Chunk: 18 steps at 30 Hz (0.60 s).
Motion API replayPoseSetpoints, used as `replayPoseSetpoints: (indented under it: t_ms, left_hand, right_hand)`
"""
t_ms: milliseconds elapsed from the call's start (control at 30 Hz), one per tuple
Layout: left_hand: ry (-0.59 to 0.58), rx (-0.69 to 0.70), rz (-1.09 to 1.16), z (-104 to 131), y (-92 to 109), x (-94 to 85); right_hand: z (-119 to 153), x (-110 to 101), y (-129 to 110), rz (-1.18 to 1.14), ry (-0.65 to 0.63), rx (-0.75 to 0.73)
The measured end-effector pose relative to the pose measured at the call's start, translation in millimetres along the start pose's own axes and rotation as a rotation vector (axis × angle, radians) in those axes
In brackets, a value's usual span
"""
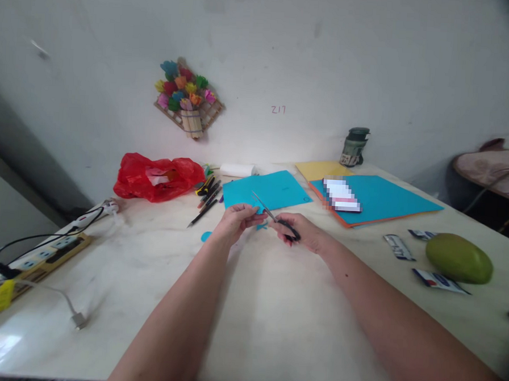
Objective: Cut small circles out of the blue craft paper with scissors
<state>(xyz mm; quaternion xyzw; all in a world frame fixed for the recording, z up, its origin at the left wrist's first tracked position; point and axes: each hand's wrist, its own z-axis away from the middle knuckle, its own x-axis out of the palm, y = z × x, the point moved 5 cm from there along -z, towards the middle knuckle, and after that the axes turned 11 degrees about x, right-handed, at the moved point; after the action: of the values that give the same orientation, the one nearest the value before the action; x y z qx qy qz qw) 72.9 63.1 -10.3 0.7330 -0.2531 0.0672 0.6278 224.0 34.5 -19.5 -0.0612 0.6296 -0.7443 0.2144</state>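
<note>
My right hand (306,232) is closed around the black handles of a pair of scissors (291,230), whose blades point up and to the left. My left hand (236,221) pinches a small piece of blue paper (257,210) close beside the blades; the fingers hide most of it. Under the fingertips shows a small blue paper scrap (261,227). A rounded blue cutout (206,236) lies on the table, left of my left wrist. Just behind both hands a large blue sheet (268,186) rests flat, with a small circle drawn near its right corner.
Pens (206,204) and a red plastic bag (159,180) lie to the left, beyond a power strip (50,254). On the right are a phone (343,195) on coloured sheets (390,197), a green fruit (459,258) and small packets (399,247). A dark jar (354,147) stands by the wall.
</note>
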Motion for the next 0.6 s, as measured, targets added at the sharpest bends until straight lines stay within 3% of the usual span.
replayPoseSetpoints:
  t_ms: [600]
  left_hand:
    - [-0.035, -0.002, -0.004, -0.7, -2.2, -0.2]
  right_hand:
    - [0.2, -0.2, -2.4, -0.016, 0.020, -0.029]
